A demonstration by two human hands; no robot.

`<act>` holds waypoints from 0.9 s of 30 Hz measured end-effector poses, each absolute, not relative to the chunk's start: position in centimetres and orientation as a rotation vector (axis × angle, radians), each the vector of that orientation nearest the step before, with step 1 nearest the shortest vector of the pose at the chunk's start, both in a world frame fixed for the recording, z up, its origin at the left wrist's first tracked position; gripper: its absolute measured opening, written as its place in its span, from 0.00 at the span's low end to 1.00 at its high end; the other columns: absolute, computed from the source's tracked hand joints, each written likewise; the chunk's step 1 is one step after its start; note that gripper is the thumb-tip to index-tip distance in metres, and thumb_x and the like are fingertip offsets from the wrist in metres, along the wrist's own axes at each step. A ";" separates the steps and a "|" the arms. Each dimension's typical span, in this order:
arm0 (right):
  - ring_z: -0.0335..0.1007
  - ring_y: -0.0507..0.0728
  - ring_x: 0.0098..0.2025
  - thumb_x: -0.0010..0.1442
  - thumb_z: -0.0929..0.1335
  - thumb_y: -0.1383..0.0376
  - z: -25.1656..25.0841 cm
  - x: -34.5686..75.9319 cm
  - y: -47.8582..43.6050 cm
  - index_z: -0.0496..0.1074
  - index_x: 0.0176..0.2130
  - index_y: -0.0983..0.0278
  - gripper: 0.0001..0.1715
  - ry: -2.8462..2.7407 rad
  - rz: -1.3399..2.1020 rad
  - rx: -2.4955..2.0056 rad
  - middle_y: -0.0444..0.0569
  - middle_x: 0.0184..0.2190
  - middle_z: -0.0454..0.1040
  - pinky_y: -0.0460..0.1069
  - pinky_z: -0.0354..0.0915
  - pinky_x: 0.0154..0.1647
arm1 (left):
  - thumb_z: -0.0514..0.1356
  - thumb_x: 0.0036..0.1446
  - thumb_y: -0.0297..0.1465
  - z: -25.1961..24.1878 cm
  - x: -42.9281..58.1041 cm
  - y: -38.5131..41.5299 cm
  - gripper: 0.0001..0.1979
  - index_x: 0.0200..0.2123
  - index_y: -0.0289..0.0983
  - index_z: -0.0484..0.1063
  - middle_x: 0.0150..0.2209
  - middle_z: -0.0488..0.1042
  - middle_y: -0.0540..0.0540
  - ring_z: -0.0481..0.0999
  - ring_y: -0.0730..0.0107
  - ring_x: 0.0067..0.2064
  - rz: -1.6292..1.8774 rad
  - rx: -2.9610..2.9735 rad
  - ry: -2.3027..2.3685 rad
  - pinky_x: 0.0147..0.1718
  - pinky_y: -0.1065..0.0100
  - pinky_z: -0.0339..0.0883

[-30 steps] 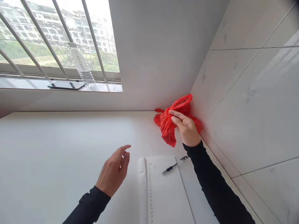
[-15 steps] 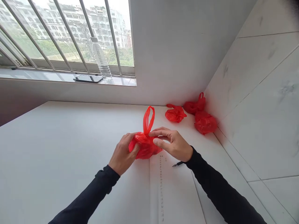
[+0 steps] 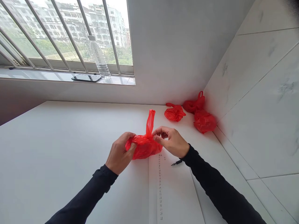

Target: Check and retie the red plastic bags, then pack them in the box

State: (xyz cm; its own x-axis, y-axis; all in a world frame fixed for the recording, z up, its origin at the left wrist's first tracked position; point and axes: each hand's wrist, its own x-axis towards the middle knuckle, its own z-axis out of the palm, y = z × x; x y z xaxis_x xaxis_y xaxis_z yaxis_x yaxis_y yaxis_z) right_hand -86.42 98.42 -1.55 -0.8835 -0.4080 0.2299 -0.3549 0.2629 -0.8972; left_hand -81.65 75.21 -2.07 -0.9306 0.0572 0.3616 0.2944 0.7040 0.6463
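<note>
A red plastic bag (image 3: 144, 149) is between my two hands above the white table, its looped handle standing up from a gathered neck. My left hand (image 3: 121, 152) grips the bag's left side between thumb and fingers. On the other side, my right hand (image 3: 171, 141) pinches the bag close to the base of the handle. What the bag contains is hidden by the plastic. Just below it lies a paper sheet (image 3: 177, 189) with a handwritten column of figures. A black pen (image 3: 177, 162) rests on the sheet, partly behind my right wrist.
Three more red bags, one (image 3: 174, 113) nearer the middle and two (image 3: 205, 121) in the corner, sit at the table's (image 3: 70, 140) back right. A water bottle (image 3: 100, 59) and a phone (image 3: 86, 78) are on the windowsill.
My right thumb and fingers have closed together on the bag near its neck. The handle loop has narrowed and leans slightly right. My left hand has shifted slightly left.
</note>
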 end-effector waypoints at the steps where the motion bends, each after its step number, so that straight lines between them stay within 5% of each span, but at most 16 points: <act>1: 0.68 0.53 0.36 0.64 0.69 0.64 -1.5 -86.5 98.5 0.78 0.39 0.61 0.06 2.466 -1.740 -0.741 0.44 0.35 0.77 0.51 0.65 0.41 | 0.54 0.62 0.30 -2.1 -81.8 75.1 0.06 0.38 0.40 0.71 0.36 0.76 0.49 0.74 0.66 0.36 -1.033 -0.270 -2.580 0.36 0.65 0.68; 11: 0.67 0.52 0.30 0.70 0.65 0.55 -1.5 -86.3 98.5 0.75 0.42 0.62 0.14 2.281 -1.682 -0.809 0.42 0.29 0.73 0.49 0.64 0.35 | 0.50 0.59 0.28 -2.0 -81.1 75.1 0.12 0.41 0.39 0.72 0.40 0.76 0.48 0.75 0.64 0.41 -1.307 -0.377 -2.579 0.42 0.63 0.69; 16: 0.62 0.51 0.28 0.65 0.69 0.64 -2.4 -86.7 98.4 0.74 0.39 0.62 0.04 2.436 -1.365 -0.929 0.40 0.27 0.69 0.48 0.60 0.34 | 0.48 0.66 0.34 -2.1 -80.7 75.4 0.15 0.44 0.40 0.74 0.38 0.75 0.48 0.73 0.63 0.40 -1.416 -0.389 -2.609 0.42 0.60 0.67; 19: 0.62 0.52 0.31 0.63 0.70 0.68 -2.8 -87.1 98.4 0.74 0.33 0.63 0.05 2.540 -1.286 -0.940 0.42 0.29 0.70 0.49 0.60 0.35 | 0.48 0.67 0.34 -2.3 -80.9 75.6 0.15 0.45 0.40 0.74 0.41 0.75 0.46 0.74 0.62 0.42 -1.359 -0.409 -2.631 0.43 0.60 0.68; 22: 0.67 0.54 0.38 0.64 0.70 0.67 -2.5 -87.2 98.6 0.77 0.37 0.62 0.03 2.592 -1.395 -0.881 0.47 0.37 0.74 0.50 0.64 0.40 | 0.51 0.64 0.30 -2.5 -81.2 75.6 0.17 0.53 0.42 0.72 0.49 0.75 0.45 0.73 0.61 0.49 -1.209 -0.447 -2.676 0.50 0.58 0.68; 27: 0.71 0.55 0.44 0.66 0.68 0.67 -2.1 -87.1 98.6 0.75 0.39 0.62 0.04 2.524 -1.595 -0.886 0.47 0.40 0.76 0.51 0.67 0.46 | 0.55 0.62 0.29 -2.7 -81.6 75.5 0.10 0.45 0.42 0.73 0.37 0.74 0.49 0.73 0.65 0.40 -1.049 -0.522 -2.705 0.41 0.61 0.70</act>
State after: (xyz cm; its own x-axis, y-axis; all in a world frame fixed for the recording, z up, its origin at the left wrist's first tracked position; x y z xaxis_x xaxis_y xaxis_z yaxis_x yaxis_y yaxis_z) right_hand -87.12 98.65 -2.08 -0.8376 -0.4753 0.2693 -0.4473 0.3137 -0.8376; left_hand -81.61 75.53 -2.66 -0.9191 0.2537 0.3017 0.3907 0.6867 0.6130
